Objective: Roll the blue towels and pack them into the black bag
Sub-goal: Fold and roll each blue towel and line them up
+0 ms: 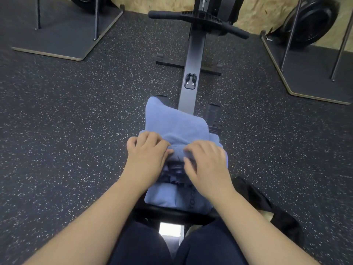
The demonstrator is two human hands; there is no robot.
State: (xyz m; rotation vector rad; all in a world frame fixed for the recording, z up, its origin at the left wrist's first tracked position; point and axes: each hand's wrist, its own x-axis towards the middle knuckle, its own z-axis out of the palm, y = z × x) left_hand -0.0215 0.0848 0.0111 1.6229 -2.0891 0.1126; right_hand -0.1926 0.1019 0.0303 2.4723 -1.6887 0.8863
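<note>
I am gripping the towel's [176, 121] rolled edge with both hands, left [148, 154] and right [207, 163], fingers curling over it, bag [267, 209] lying beside.

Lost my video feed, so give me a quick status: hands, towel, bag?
Left hand and right hand both gripping the blue towel, fingers curled on its roll. Black bag on floor at right, no towel visible in it. Nothing blocking.

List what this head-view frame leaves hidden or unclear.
- Black bag: mostly behind the right forearm; whether it is open is unclear.
- Towel count: folds overlap, both hands cover the middle.
- Right hand fingertips: buried in cloth.
- Left hand grip: fingers hidden underneath.
</note>
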